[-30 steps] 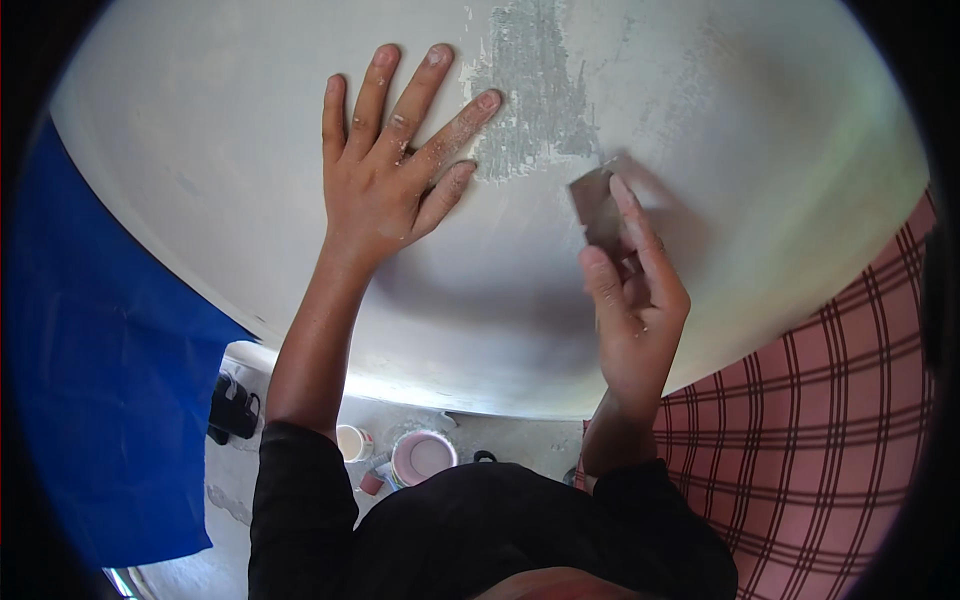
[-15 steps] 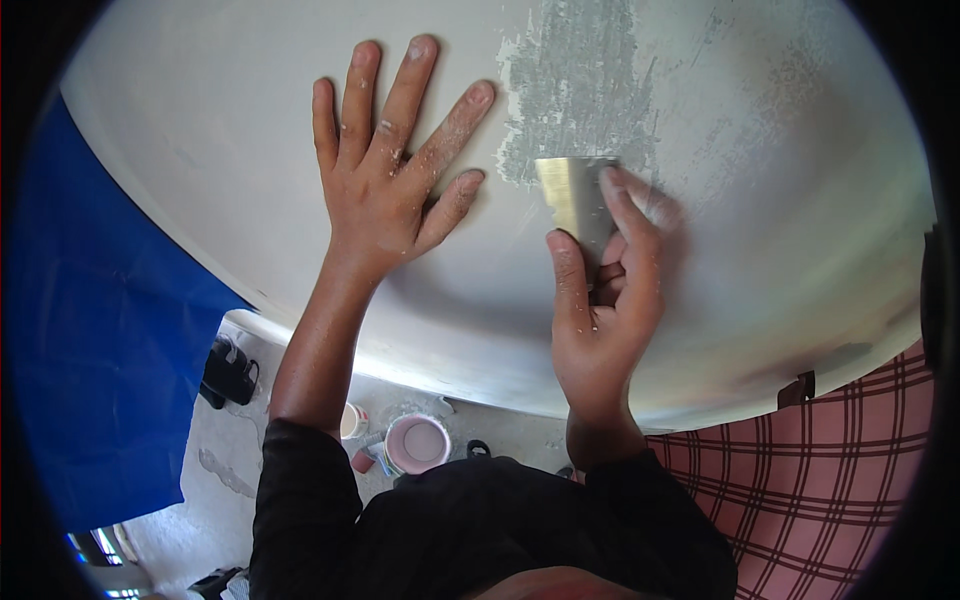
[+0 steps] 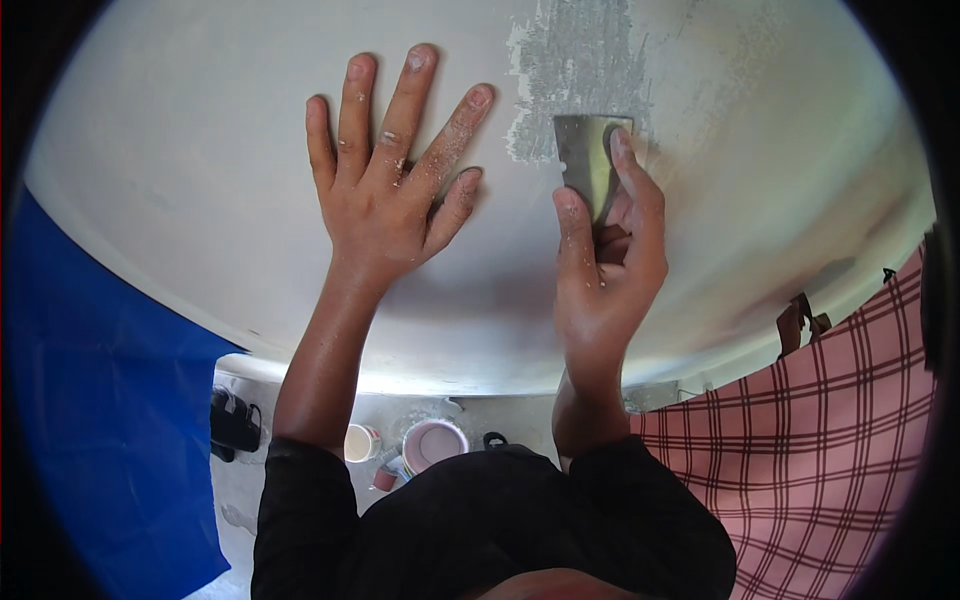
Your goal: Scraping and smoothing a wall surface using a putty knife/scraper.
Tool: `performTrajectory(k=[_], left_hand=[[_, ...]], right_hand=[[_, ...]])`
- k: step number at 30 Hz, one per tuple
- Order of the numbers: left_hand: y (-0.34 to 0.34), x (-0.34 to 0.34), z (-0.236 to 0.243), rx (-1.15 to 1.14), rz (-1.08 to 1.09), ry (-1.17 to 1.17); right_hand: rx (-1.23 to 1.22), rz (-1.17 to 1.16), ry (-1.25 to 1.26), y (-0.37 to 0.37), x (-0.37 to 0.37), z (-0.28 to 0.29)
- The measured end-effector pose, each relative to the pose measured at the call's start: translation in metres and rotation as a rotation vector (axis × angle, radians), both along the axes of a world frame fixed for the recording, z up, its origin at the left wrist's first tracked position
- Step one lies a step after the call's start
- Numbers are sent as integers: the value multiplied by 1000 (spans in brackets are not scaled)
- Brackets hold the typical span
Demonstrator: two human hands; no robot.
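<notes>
My left hand [image 3: 390, 190] lies flat with spread fingers on a large, curved off-white surface [image 3: 210, 140]. To its right, my right hand [image 3: 610, 255] grips a metal scraper [image 3: 582, 150], with the thumb and index finger along the blade. The blade's top edge sits over the lower part of a rough grey patch [image 3: 575, 60] with ragged pale borders, which runs up out of view. Pale flecks dot both hands. The scraper's lower end is hidden in my fingers.
A blue sheet [image 3: 110, 420] hangs at left, pink checked cloth [image 3: 800, 440] at right. Below the curved rim, a pink bucket [image 3: 435, 430], a small white tub [image 3: 361, 443] and a black object [image 3: 234, 422] stand on the grey floor.
The scraper went left and changed tilt, then moved upward with my right hand to the patch's lower part. My left hand stays spread on the surface, shifted slightly in the picture.
</notes>
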State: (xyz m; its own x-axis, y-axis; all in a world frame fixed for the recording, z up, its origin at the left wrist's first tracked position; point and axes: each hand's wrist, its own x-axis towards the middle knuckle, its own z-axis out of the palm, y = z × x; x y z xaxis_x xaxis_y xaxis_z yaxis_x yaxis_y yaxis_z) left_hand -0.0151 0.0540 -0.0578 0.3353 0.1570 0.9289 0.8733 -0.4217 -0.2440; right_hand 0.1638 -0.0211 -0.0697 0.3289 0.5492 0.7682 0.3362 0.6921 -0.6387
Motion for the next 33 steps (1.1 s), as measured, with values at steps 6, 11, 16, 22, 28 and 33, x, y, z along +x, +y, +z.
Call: performTrajectory(k=[6,11,16,22,28,33], left_hand=[[-2,14,3,29,-13,-1],[-7,21,3,18,-15,-6],[-10,25,5,14,-39,-5],[-14,22,4,-28,-37,-48],[-14,21,3,-33,-35,-44],[-17,23,4,-36,-23,-40]], right_hand=[[46,-38,-35,-4,12,0],[95,-31,-25,-7,16,-3],[46,-42,39,-8,14,5],[128,-120,-30,-1,9,9],[132,-99,-4,0,10,14],[178,-128,-49,-1,16,9]])
